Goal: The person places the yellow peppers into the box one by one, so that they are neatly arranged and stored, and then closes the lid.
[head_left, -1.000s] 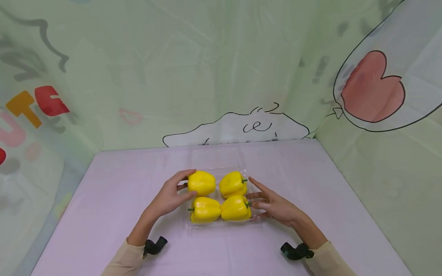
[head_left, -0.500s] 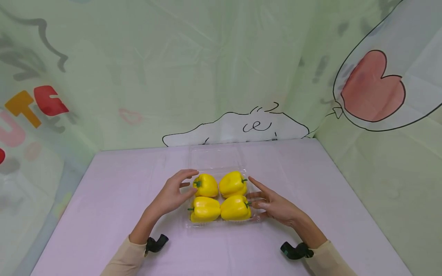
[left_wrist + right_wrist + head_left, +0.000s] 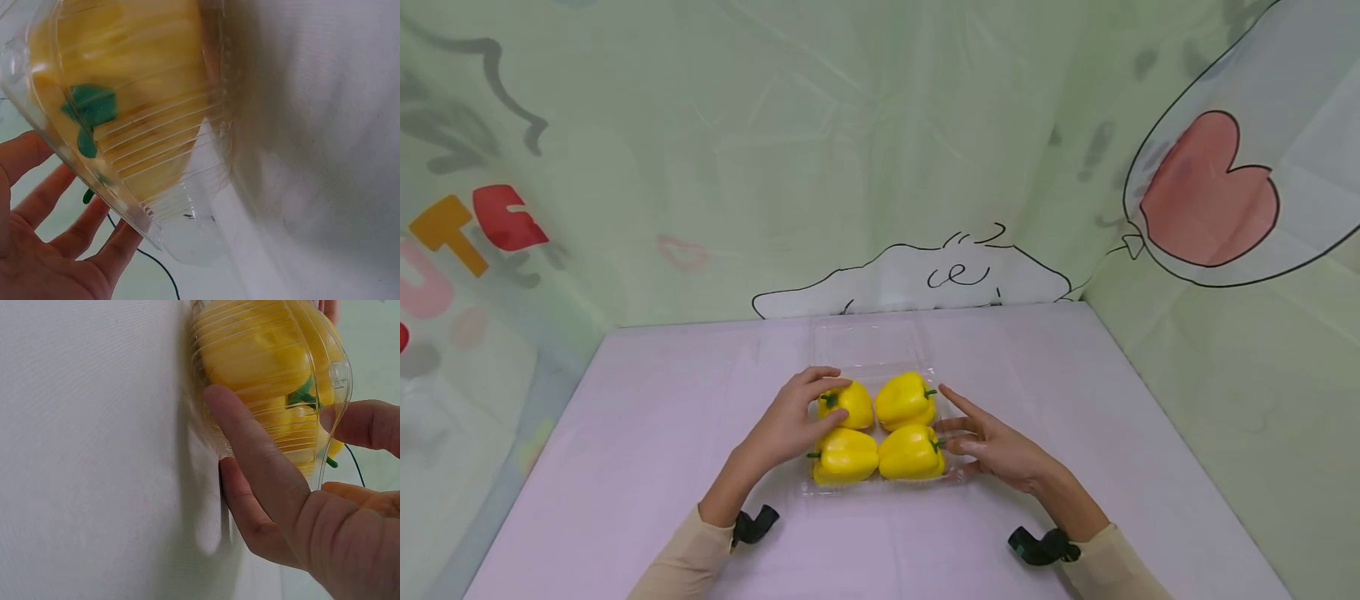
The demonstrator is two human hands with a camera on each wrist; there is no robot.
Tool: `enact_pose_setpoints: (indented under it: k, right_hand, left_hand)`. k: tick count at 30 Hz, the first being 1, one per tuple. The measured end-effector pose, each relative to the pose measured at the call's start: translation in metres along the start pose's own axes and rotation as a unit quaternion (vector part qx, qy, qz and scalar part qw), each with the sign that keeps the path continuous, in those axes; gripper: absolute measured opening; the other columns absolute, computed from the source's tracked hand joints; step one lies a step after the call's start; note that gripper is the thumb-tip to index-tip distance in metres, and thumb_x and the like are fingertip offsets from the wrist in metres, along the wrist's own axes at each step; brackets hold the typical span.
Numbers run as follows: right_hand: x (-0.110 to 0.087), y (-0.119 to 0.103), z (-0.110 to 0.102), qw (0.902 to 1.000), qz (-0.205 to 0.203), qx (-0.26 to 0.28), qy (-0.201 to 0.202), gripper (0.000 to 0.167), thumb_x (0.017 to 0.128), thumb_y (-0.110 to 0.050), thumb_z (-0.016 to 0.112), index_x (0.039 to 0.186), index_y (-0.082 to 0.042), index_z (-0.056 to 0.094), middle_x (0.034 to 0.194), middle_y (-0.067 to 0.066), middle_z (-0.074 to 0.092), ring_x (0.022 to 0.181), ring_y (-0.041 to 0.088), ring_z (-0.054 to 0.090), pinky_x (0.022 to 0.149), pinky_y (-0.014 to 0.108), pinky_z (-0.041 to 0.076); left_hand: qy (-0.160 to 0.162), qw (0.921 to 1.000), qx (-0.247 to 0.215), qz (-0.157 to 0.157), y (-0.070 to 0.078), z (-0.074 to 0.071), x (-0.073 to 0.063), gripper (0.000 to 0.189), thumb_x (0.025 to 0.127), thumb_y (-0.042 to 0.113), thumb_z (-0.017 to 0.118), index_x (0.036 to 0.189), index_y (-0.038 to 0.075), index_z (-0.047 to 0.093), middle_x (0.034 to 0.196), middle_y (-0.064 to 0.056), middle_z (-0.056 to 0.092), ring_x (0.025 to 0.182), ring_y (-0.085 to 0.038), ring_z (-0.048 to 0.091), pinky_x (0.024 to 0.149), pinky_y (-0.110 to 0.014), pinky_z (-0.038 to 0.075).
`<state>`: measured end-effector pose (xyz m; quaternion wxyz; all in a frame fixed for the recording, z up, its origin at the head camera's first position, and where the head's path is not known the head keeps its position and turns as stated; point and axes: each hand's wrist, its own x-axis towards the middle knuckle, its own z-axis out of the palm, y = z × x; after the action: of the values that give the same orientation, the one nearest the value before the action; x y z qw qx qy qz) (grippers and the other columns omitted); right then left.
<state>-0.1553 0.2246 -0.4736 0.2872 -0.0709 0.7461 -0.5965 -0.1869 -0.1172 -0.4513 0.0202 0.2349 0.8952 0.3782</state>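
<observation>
Several yellow bell peppers with green stems sit in two rows in a clear plastic clamshell box. My left hand reaches over the box's left side. Its thumb and fingers span the back-left bell pepper, whose stem faces left toward the palm. In the left wrist view, spread fingers show beyond the ribbed box wall. My right hand rests along the box's right side with its fingers extended. The right wrist view shows a finger lying against the ribbed wall and another near the rim.
The box's clear lid lies folded back toward the far table edge. A pale lilac cloth covers the table. Printed curtains stand behind and on both sides. Each wrist carries a black camera mount.
My left hand first held the back-left pepper, which then turned and shifted right as the hand loosened. Now the hand has moved right, over that pepper. The right hand has stayed still.
</observation>
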Motion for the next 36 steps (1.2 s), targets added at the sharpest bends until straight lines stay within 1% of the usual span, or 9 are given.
enact_pose_setpoints:
  k: [5,8,12,18,26,31,36]
  right_hand:
    - [0.0,-0.001,0.001,1.0,0.002,0.002,0.001,0.09,0.103,-0.01,0.059,0.172,-0.03,0.005,0.162,0.035,0.035,0.135,0.042,0.059,0.097,0.05,0.064]
    - [0.001,-0.001,0.001,1.0,0.004,0.002,0.002,0.09,0.103,-0.01,0.06,0.172,-0.03,0.005,0.162,0.035,0.035,0.135,0.042,0.059,0.096,0.049,0.064]
    - [0.001,-0.001,0.001,1.0,0.004,0.001,0.003,0.09,0.103,-0.011,0.06,0.172,-0.03,0.005,0.162,0.035,0.036,0.136,0.042,0.059,0.096,0.048,0.064]
    - [0.001,-0.001,0.002,1.0,0.005,0.002,0.004,0.091,0.103,-0.01,0.061,0.172,-0.03,0.005,0.162,0.035,0.036,0.135,0.042,0.059,0.096,0.049,0.064]
    - [0.0,-0.002,0.001,1.0,0.002,0.002,0.003,0.091,0.104,-0.009,0.059,0.172,-0.028,0.004,0.162,0.036,0.035,0.136,0.042,0.058,0.096,0.049,0.064]
    - [0.0,-0.002,0.001,1.0,-0.002,0.003,-0.002,0.09,0.104,-0.008,0.058,0.172,-0.029,0.003,0.163,0.036,0.034,0.136,0.042,0.058,0.096,0.049,0.064]
    - [0.0,-0.002,0.001,1.0,0.0,0.002,-0.001,0.09,0.104,-0.008,0.058,0.172,-0.029,0.003,0.162,0.036,0.034,0.137,0.043,0.057,0.096,0.049,0.064]
  left_hand:
    - [0.008,0.9999,0.003,-0.008,-0.001,0.0,0.0,0.049,0.096,0.024,0.079,0.141,0.01,0.068,0.15,-0.009,0.06,0.141,-0.033,0.058,0.118,-0.053,0.05]
    - [0.014,0.9997,-0.013,-0.012,-0.002,0.0,0.0,0.048,0.095,0.021,0.08,0.14,0.007,0.068,0.15,-0.01,0.061,0.137,-0.032,0.061,0.112,-0.05,0.055]
    - [0.015,0.9988,-0.041,-0.024,-0.005,-0.001,-0.001,0.048,0.095,0.016,0.079,0.14,0.005,0.068,0.15,-0.011,0.06,0.135,-0.032,0.063,0.106,-0.047,0.059]
    - [0.006,0.9972,-0.06,-0.043,-0.01,-0.002,-0.001,0.048,0.095,0.015,0.078,0.141,0.007,0.066,0.15,-0.01,0.06,0.137,-0.031,0.062,0.106,-0.044,0.059]
    - [-0.01,0.9964,-0.072,-0.044,-0.015,-0.004,0.003,0.046,0.097,0.013,0.076,0.141,0.004,0.066,0.148,-0.013,0.06,0.135,-0.034,0.062,0.107,-0.046,0.059]
    - [-0.014,0.9963,-0.065,-0.055,-0.014,-0.004,0.003,0.047,0.097,0.014,0.075,0.142,0.003,0.066,0.149,-0.013,0.059,0.136,-0.034,0.061,0.109,-0.048,0.057]
    - [-0.005,0.9983,-0.023,-0.052,-0.012,-0.001,0.002,0.048,0.097,0.016,0.076,0.142,0.004,0.066,0.148,-0.012,0.061,0.13,-0.032,0.064,0.111,-0.05,0.056]
